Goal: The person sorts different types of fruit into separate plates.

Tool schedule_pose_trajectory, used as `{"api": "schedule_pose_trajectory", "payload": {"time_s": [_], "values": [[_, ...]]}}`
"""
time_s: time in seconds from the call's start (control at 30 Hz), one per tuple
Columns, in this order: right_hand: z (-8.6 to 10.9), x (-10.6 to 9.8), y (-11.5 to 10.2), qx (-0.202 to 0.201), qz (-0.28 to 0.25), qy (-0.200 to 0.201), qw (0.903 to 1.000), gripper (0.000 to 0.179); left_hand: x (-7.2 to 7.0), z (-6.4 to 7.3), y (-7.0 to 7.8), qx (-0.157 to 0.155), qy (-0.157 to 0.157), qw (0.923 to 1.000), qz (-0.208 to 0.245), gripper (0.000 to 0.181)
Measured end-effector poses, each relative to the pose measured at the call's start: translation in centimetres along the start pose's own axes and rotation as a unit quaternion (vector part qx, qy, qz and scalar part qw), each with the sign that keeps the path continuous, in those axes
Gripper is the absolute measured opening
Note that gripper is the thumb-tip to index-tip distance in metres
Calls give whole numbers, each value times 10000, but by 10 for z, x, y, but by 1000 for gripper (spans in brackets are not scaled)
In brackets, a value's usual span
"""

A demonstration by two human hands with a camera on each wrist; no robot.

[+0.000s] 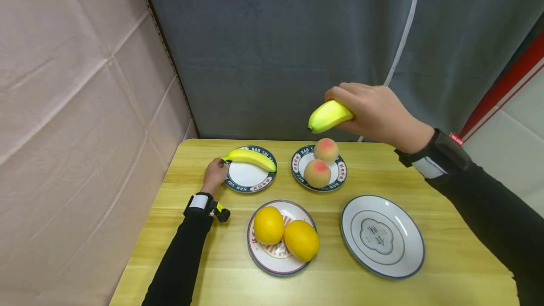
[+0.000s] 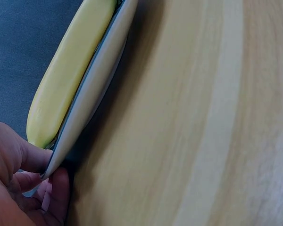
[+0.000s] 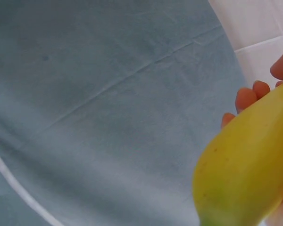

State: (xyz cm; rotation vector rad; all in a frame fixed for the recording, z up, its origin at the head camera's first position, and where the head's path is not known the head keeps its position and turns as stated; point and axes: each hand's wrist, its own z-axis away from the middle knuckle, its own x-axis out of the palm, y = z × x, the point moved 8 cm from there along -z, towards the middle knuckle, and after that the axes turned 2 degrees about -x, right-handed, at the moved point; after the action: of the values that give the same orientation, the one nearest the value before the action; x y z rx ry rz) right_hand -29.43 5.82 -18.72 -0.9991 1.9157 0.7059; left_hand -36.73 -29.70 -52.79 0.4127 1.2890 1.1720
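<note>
My left hand [image 1: 216,174] pinches the left rim of a small dark-rimmed plate [image 1: 242,184], thumb above and fingers beneath in the left wrist view. A yellow banana [image 1: 251,158] lies across that plate, one end close to the thumb. High over the back of the table, my right hand [image 1: 374,110] grips another banana [image 1: 329,116], its greenish tip pointing left and down. The right wrist view shows the same banana [image 3: 247,162] large, with fingertips [image 3: 245,99] curled round its far side. Below it, two peaches [image 1: 318,173] sit on a second dark-rimmed plate [image 1: 298,176].
Nearer on the wooden table [image 1: 331,287], a plate [image 1: 278,268] bears two yellow-orange fruits [image 1: 268,225]. To its right is a larger white plate [image 1: 395,259] with a grey motif. A grey curtain [image 1: 263,51] hangs behind; a pale wall covering [image 1: 76,155] stands left.
</note>
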Motion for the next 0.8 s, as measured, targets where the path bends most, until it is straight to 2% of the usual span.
{"api": "schedule_pose_trajectory", "payload": {"time_s": [0.33, 0.8], "values": [[-30, 18, -11, -119, -59, -127, 9998, 52, 2, -2, -1, 40, -34, 10000, 79, 51], [-63, 40, -26, -141, -265, -26, 9995, 46, 2, -5, -1, -67, 57, 10000, 24, 48]]}}
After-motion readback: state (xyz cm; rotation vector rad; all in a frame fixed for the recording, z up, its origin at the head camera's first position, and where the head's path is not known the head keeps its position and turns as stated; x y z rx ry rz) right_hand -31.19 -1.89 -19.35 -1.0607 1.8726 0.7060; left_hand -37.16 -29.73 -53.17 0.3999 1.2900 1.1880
